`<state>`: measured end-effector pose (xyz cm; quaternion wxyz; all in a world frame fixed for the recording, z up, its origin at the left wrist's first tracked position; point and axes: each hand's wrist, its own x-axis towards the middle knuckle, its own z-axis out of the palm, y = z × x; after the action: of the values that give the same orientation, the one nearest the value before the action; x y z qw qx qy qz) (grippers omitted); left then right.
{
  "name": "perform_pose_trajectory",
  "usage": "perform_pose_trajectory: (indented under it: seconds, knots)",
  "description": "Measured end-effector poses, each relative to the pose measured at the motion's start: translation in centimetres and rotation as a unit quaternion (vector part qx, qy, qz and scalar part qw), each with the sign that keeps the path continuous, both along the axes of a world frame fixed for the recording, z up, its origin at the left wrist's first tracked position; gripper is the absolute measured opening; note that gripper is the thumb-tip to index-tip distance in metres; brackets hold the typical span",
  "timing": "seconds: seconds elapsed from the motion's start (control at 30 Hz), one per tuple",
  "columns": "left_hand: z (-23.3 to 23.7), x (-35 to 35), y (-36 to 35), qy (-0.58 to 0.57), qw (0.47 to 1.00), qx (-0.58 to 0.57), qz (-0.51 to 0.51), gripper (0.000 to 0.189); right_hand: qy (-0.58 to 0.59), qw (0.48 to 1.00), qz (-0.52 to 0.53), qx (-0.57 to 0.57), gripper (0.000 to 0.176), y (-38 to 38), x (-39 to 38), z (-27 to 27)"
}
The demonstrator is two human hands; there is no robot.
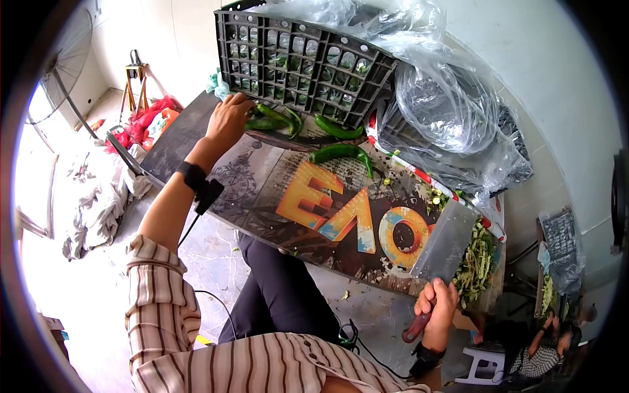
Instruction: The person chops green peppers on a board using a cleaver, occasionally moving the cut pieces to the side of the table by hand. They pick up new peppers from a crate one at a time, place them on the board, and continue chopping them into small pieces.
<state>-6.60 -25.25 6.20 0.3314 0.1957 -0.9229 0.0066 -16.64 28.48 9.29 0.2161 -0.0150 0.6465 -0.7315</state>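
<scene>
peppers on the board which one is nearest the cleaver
The curved pepper alone just above the orange letters; the other peppers lie farther from the cleaver, up by the crate and the left hand.

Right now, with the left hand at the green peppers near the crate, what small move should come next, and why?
Probably slide one long green pepper from under the left hand toward the middle of the printed wooden board. The right hand grips the red-handled steel cleaver beside the pile of chopped green pieces, away from the whole peppers lying by the dark plastic crate.
</scene>
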Motion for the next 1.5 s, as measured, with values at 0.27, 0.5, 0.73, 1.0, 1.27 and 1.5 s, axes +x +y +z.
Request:
perform_pose_trajectory:
  seconds: [0.27, 0.5, 0.73, 1.0, 1.27, 1.5]
  knots:
    - [3.4, 4.7, 12.2, 0.208, 0.937, 0.262, -0.101, 0.029, 0.015, 1.000, 0.012, -0.014, 0.017, 0.0, 0.6, -0.4]
    - [-1.5, 8.4, 19.0, 0.192, 0.875, 0.424, -0.130, 0.029, -0.005, 0.997, 0.077, -0.003, 0.018, -0.9, 1.3, -0.3]
    - [-2.6, 10.0, 18.6, 0.067, 0.970, 0.232, -0.034, 0.032, 0.006, 0.992, 0.127, 0.027, 0.015, -1.8, 2.3, -0.5]
    - [-2.3, 8.7, 19.5, 0.042, 0.991, 0.122, -0.019, 0.036, 0.006, 0.987, 0.152, 0.045, 0.015, -2.9, 2.9, -0.9]
    - [-2.9, 7.0, 19.1, 0.060, 0.990, 0.082, -0.094, 0.030, 0.005, 0.983, 0.174, 0.066, 0.016, -3.1, 3.1, -1.0]
    - [-3.7, 6.3, 21.2, 0.075, 0.982, 0.114, -0.129, 0.033, 0.002, 0.981, 0.183, 0.066, 0.016, -3.8, 3.0, -0.8]
